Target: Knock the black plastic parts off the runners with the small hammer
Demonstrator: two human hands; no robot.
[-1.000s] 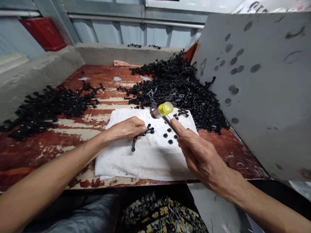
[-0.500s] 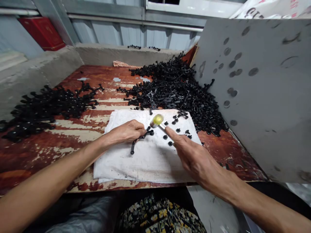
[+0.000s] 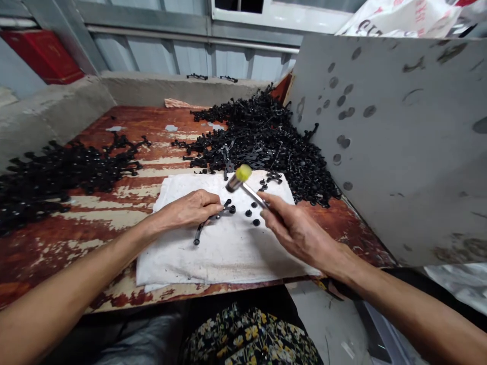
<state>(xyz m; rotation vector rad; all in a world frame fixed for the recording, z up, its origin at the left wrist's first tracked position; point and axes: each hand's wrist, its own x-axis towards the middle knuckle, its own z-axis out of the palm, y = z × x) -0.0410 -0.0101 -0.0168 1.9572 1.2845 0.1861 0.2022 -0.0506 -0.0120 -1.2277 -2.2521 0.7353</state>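
Note:
My left hand [image 3: 196, 209] pinches a black branched bracket [image 3: 197, 234] against a folded white cloth [image 3: 178, 263]. The bracket's arms stick out past the fingers on both sides, and its middle is hidden under them. My right hand [image 3: 294, 228] is wrapped round the handle of a small hammer [image 3: 251, 193] with a yellow face and a dark face. The hammer head hangs just above and to the right of the bracket's far end, apart from it. Between the hands, several small round black caps [image 3: 248, 213] lie loose on the cloth.
A large heap of black brackets [image 3: 262, 137] covers the back right of the worn red table [image 3: 110, 203]. Another pile of brackets [image 3: 76, 170] lies at the left. A grey panel [image 3: 380, 152] stands along the right side, and a low concrete ledge [image 3: 152, 88] runs behind.
The hammer head has risen slightly off the bracket's end and tilted, with its blur lessened. My left hand keeps its hold on the bracket. The whole view has shifted a little.

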